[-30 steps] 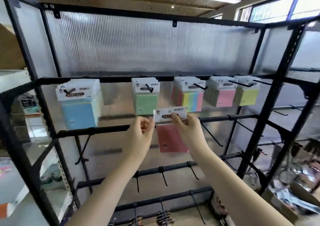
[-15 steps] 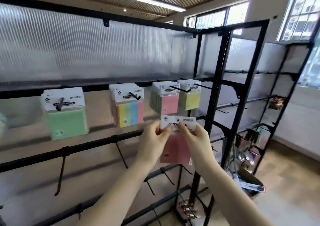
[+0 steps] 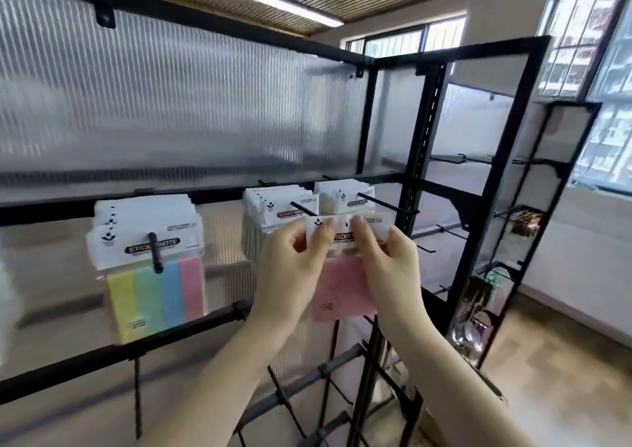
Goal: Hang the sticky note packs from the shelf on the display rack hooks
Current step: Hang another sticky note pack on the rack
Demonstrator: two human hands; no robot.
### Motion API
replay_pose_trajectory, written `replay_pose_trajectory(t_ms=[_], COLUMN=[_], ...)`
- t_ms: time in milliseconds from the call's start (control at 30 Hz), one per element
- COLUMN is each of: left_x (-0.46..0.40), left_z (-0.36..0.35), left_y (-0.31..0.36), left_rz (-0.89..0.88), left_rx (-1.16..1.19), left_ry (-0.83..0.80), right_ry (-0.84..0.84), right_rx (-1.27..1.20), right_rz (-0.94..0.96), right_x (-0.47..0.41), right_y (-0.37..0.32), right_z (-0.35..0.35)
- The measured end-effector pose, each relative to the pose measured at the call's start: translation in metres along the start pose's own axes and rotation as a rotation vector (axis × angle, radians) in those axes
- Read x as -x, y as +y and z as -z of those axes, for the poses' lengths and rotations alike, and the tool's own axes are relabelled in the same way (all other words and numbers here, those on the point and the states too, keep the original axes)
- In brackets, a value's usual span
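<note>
I hold a pink sticky note pack [image 3: 343,291] by its white header card with both hands, my left hand [image 3: 294,272] on the left side and my right hand [image 3: 390,268] on the right. The header sits right in front of a black hook [image 3: 302,208] that carries a stack of packs [image 3: 273,207]. Another stack [image 3: 345,196] hangs on the hook [image 3: 390,205] just to the right. A stack of multicolour packs [image 3: 154,275] hangs at the left on its own hook [image 3: 155,253].
The black display rack [image 3: 413,179] has ribbed translucent panels and a lower bar [image 3: 102,354] with bare hooks below. A second narrow rack [image 3: 533,214] stands to the right with small items hanging. Wooden floor lies at the right, windows behind.
My view swung right along the rack. Both hands carried the pink pack rightward and up, from below the row to level with the stack's hook.
</note>
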State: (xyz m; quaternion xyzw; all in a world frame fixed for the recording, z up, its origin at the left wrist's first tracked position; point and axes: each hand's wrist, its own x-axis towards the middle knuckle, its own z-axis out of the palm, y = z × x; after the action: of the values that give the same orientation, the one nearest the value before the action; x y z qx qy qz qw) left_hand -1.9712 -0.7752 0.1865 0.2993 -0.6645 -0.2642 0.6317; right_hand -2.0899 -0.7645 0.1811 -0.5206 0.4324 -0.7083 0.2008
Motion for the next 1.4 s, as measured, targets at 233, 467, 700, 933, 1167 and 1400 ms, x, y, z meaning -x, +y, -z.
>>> replay_pose_trajectory(t_ms=[233, 467, 700, 933, 1167, 1400], left_x=[0.0, -0.001, -0.012, -0.015, 0.007, 0.051], left_z=[-0.001, 0.004, 0.007, 0.001, -0.006, -0.003], left_y=[-0.019, -0.04, -0.065, -0.076, -0.069, -0.053], left_rz=[-0.03, -0.079, -0.079, -0.063, -0.032, 0.176], left_rx=[0.066, -0.187, -0.444, -0.548, -0.664, -0.74], left_ry=[0.031, 0.325, 0.466, 0.526, 0.473, 0.406], right_ry=[-0.115, -0.203, -0.229, -0.312, -0.443, -0.666], right_rx=[-0.137, -0.099, -0.062, -0.002, 0.132, 0.382], right_rz=[-0.022, 0.043, -0.031, -0.066, -0.085, -0.276], right_x=[-0.007, -0.024, -0.039, -0.051, -0.041, -0.016], right_y=[0.016, 0.037, 0.068, 0.08, 0.087, 0.098], right_z=[-0.004, -0.021, -0.042, -0.048, -0.032, 0.002])
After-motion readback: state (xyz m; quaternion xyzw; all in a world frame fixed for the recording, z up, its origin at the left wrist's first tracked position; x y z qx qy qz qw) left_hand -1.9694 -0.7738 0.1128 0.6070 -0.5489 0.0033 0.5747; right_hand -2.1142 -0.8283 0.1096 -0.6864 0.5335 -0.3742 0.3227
